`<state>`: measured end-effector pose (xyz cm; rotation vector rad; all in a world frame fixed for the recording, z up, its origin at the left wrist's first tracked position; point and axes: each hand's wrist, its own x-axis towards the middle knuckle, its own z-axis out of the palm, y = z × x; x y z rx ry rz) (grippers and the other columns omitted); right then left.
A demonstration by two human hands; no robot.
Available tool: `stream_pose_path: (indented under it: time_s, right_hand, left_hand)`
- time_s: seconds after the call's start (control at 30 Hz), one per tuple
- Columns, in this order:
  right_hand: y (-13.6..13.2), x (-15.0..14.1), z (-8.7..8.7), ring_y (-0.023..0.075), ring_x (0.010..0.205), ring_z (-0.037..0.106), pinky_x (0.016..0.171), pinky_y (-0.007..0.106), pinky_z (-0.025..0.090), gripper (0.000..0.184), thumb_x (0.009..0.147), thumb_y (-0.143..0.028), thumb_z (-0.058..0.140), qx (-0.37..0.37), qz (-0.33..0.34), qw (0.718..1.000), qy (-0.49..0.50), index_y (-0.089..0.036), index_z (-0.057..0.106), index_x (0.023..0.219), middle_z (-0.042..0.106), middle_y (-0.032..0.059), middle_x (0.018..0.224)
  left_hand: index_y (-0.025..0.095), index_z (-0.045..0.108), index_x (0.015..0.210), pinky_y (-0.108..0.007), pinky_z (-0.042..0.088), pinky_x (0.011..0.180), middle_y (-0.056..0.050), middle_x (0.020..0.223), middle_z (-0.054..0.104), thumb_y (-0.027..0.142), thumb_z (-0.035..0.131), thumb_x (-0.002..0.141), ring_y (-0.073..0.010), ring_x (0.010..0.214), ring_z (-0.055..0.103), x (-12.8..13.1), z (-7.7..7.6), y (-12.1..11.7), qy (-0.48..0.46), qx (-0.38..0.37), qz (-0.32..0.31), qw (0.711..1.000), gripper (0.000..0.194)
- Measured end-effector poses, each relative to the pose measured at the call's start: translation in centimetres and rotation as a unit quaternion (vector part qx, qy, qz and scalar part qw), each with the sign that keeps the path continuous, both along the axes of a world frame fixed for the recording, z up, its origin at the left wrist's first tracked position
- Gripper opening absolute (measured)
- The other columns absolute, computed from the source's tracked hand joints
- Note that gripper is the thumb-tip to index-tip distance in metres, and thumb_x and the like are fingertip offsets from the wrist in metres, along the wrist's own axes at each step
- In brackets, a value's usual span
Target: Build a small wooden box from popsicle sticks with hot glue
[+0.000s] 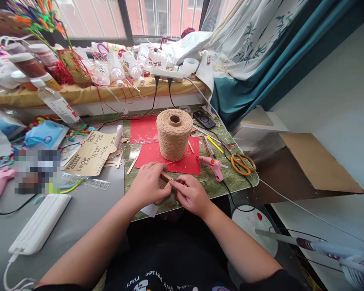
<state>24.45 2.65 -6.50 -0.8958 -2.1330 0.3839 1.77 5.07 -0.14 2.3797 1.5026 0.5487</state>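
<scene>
My left hand (147, 182) is closed around a small brown box-like piece (165, 178) that looks like wood or cardboard. Much of that piece is hidden behind my fingers. At its right corner, my right hand (194, 195) has its fingers pinched together; whatever they grip is too small to make out. Just beyond both hands, a large spool of twine (173, 137) stands upright on red sheets (148, 155). To the right of the spool lies a pink glue gun (214, 166). A white scrap of paper (150, 210) lies below my left hand.
Orange-handled scissors (243, 163), a yellow pen (214, 144) and a black phone (204, 119) lie on the right. Sandpaper sheets (92, 153) and a white power strip (40, 224) are on the left. A glue-gun cord hangs over the table edge; a cardboard box (321, 161) stands beyond.
</scene>
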Motion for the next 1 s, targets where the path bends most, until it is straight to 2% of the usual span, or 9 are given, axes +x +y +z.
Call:
stream_pose_path:
  time_s: [0.1, 0.17, 0.3, 0.47, 0.63, 0.77, 1.0]
  right_hand:
    - [0.0, -0.2, 0.0, 0.0254, 0.103, 0.067, 0.092, 0.044, 0.059, 0.044, 0.098, -0.014, 0.058, -0.005, -0.032, 0.999, 0.025, -0.026, 0.067, 0.139, 0.069, 0.0106, 0.114]
    - [0.0, -0.3, 0.0, 0.0258, 0.106, 0.067, 0.094, 0.044, 0.059, 0.047, 0.099, -0.015, 0.058, -0.007, -0.039, 0.998, 0.038, -0.026, 0.063, 0.144, 0.069, 0.0114, 0.117]
    - [0.1, -0.1, -0.4, 0.0250, 0.105, 0.066, 0.095, 0.044, 0.058, 0.050, 0.102, -0.015, 0.058, 0.016, 0.008, 1.000, 0.007, -0.030, 0.060, 0.149, 0.069, 0.0109, 0.121]
    - [1.1, 0.1, -0.2, 0.0232, 0.103, 0.067, 0.093, 0.042, 0.058, 0.038, 0.104, -0.017, 0.059, 0.009, 0.025, 0.999, 0.027, -0.030, 0.069, 0.139, 0.073, 0.0086, 0.115]
    - [2.9, 0.1, 0.9, 0.0226, 0.097, 0.065, 0.089, 0.041, 0.057, 0.021, 0.103, -0.024, 0.066, -0.017, 0.058, 0.997, 0.038, -0.029, 0.080, 0.118, 0.075, 0.0068, 0.105]
    - [4.0, 0.2, 1.6, 0.0217, 0.096, 0.065, 0.090, 0.040, 0.058, 0.015, 0.101, -0.028, 0.070, -0.060, 0.080, 0.993, 0.062, -0.029, 0.082, 0.110, 0.073, 0.0063, 0.103]
    - [4.5, 0.3, 1.1, 0.0220, 0.099, 0.068, 0.094, 0.040, 0.057, 0.007, 0.096, -0.030, 0.077, -0.141, 0.070, 0.979, 0.130, -0.027, 0.082, 0.100, 0.071, 0.0057, 0.104]
  left_hand:
    - [0.024, 0.058, 0.114, -0.049, 0.048, 0.101, -0.009, 0.113, 0.069, 0.043, 0.075, 0.080, -0.0327, 0.113, 0.062, 0.0, 0.1, 0.0, 0.000, -0.004, -0.001, 1.000, 0.042]
    - [0.024, 0.058, 0.114, -0.049, 0.048, 0.101, -0.009, 0.113, 0.068, 0.042, 0.075, 0.080, -0.0328, 0.114, 0.062, 0.0, 0.1, 0.0, -0.001, -0.003, -0.002, 1.000, 0.042]
    - [0.024, 0.059, 0.114, -0.049, 0.047, 0.102, -0.009, 0.113, 0.069, 0.041, 0.073, 0.082, -0.0332, 0.115, 0.062, 0.0, 0.0, 0.0, 0.006, 0.001, 0.000, 1.000, 0.039]
    - [0.024, 0.060, 0.116, -0.050, 0.047, 0.103, -0.009, 0.114, 0.069, 0.042, 0.074, 0.082, -0.0334, 0.116, 0.061, 0.1, 0.0, 0.0, 0.008, 0.002, -0.003, 1.000, 0.040]
    - [0.025, 0.060, 0.114, -0.050, 0.047, 0.102, -0.009, 0.113, 0.069, 0.044, 0.075, 0.082, -0.0335, 0.116, 0.062, 0.0, 0.0, 0.0, 0.007, -0.003, -0.007, 1.000, 0.041]
    - [0.024, 0.058, 0.116, -0.050, 0.048, 0.102, -0.009, 0.114, 0.069, 0.044, 0.076, 0.080, -0.0335, 0.116, 0.062, 0.1, 0.1, 0.1, 0.008, -0.003, -0.006, 1.000, 0.044]
    - [0.024, 0.057, 0.116, -0.050, 0.048, 0.100, -0.009, 0.112, 0.070, 0.046, 0.074, 0.083, -0.0332, 0.114, 0.063, 0.1, 0.2, 0.1, 0.010, -0.005, -0.005, 1.000, 0.043]
